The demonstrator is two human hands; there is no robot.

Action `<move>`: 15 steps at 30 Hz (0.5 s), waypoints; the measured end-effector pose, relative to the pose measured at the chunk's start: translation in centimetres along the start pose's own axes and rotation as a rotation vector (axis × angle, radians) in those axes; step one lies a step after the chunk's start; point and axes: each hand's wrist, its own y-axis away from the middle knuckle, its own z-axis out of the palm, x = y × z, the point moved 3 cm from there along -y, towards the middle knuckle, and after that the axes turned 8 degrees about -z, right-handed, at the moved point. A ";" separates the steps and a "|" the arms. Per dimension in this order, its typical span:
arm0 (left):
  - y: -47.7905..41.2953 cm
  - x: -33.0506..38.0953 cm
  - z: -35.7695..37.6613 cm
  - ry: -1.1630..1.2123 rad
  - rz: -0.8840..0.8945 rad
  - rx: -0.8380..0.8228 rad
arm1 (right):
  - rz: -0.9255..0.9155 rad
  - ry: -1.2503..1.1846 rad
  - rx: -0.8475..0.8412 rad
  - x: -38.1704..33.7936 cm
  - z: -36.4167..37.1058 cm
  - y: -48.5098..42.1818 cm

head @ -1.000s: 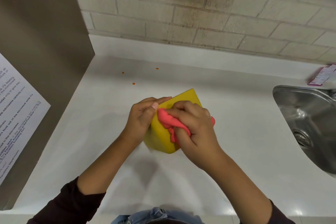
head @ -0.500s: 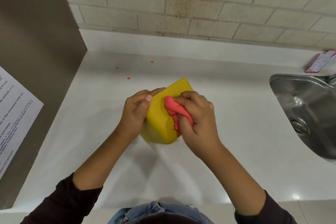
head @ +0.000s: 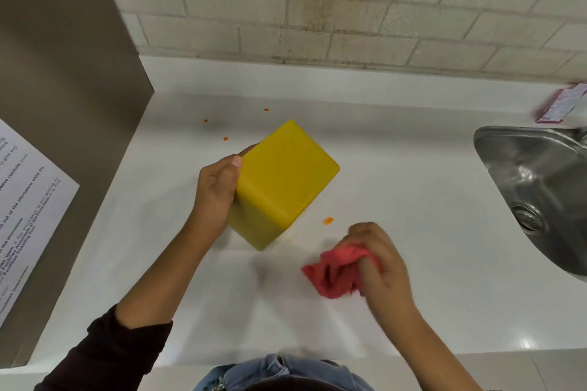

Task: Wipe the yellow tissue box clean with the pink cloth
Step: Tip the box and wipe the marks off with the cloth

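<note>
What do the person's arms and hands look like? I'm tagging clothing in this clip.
Both hands are bare, with no gloves. The left hand shows a pale thumbnail; the right hand is blurred, so any ring cannot be made out. Dark sleeves are pushed up, leaving the forearms bare: the left sleeve is clearly seen, the right barely enters the frame.

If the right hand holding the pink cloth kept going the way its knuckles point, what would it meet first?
The right hand, fisted around the pink cloth, points up and left. First in that line is probably the orange spot on the counter, then the yellow tissue box; depth is uncertain.
</note>
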 end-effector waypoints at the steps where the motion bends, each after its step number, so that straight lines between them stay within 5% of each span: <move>1: 0.1 0.1 0.0 -0.009 0.016 -0.031 | 0.153 -0.175 0.079 0.7 -0.6 0.2; 4: 0.6 0.6 0.5 -0.069 0.110 -0.231 | 0.433 -0.464 0.160 1.9 -1.3 0.1; 8: 0.4 1.7 0.5 -0.154 0.046 -0.430 | 0.470 -0.494 0.148 1.4 -2.1 -1.5; 15: -0.3 2.8 0.3 -0.254 -0.132 -0.390 | 0.609 -0.804 0.301 2.1 -2.3 -1.9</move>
